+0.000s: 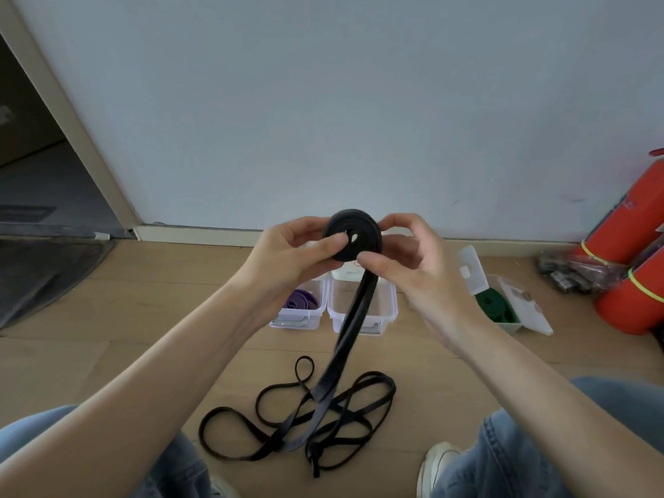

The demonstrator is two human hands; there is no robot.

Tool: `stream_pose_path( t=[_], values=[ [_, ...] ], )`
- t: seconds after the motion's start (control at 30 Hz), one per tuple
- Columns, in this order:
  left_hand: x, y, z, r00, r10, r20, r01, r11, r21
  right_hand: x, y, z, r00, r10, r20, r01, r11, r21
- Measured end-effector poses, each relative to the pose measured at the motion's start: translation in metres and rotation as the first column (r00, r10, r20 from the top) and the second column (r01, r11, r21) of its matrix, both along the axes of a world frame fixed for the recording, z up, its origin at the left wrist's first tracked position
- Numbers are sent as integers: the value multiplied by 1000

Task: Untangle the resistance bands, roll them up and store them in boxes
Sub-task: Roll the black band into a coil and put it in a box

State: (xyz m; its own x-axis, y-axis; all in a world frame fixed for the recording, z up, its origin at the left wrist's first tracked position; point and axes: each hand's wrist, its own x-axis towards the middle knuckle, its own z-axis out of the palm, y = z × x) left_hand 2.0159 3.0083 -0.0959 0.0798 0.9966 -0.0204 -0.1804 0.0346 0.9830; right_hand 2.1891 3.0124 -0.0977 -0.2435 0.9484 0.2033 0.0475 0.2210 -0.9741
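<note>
Wooden floor [107,357] carries everything, so I place things by the empty clear box [363,305] at its middle. Well to that box's right, two red rolled mats [632,246] lean at the wall. Nearer me than the box, the loose black band [298,418] sprawls on the floor in crossing loops, not yet sorted out. Just right of the empty box sits a third box [503,310] with its lid up and a rolled green band [494,309] inside. Touching the empty box's left side is its twin [300,307], with a rolled purple band [301,300] in it.

Above the empty box I hold the black coil [353,235], part wound, its free tail [354,318] hanging down past the box front to the floor loops. My left hand [287,253] pinches the coil, thumb flat on its face near the centre hole. My right hand [413,260] has its fingers curled round the coil's right edge, thumb at the point where the tail leaves.

I judge I am midway through rolling this band. The next turn calls for keeping the coil squeezed flat so its layers don't spring loose, while feeding the tail on without a twist. The tail may snag where it meets the floor loops, so I should lift it free first. Once wound, the coil belongs in the empty box below.
</note>
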Motion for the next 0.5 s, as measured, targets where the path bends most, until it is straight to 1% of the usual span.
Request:
stream_pose_path(
  t=[0.03,0.07,0.1,0.13,0.17,0.2,0.23,0.27,0.33,0.4,0.47,0.5],
  values=[
    [1,-1,0,1000,-28,-6,28,999,-16,1,1,1,999,-15,43,13,999,34],
    [0,-1,0,996,-56,-66,55,998,-27,3,2,2,996,-18,90,13,998,65],
    [-2,-1,0,978,-81,-191,77,997,-27,5,3,3,986,-16,164,-3,994,112],
    [-4,-1,-1,936,-103,-337,102,995,-21,7,4,3,963,-15,268,-35,983,181],
    [-4,-2,-1,884,-123,-451,128,992,-19,8,4,3,925,-22,378,-78,966,247],
    [-3,-3,-1,844,-137,-519,148,989,-21,8,5,2,889,-30,457,-117,950,290],
    [-1,-4,-1,824,-142,-548,156,988,-22,8,5,2,868,-24,497,-147,942,301],
    [0,-4,-2,823,-136,-552,152,988,-17,7,5,2,866,1,500,-166,944,286],
    [0,-4,0,848,-121,-516,138,990,-6,6,5,4,901,53,431,-171,956,239],
    [-5,-2,2,882,-133,-451,144,990,-11,7,2,8,924,58,377,-154,961,230],
    [-8,-2,3,889,-152,-431,162,987,-13,7,1,10,935,60,348,-144,964,222],
    [-8,-3,3,894,-151,-421,164,986,-4,8,1,10,950,63,307,-126,974,190]
  ],
)
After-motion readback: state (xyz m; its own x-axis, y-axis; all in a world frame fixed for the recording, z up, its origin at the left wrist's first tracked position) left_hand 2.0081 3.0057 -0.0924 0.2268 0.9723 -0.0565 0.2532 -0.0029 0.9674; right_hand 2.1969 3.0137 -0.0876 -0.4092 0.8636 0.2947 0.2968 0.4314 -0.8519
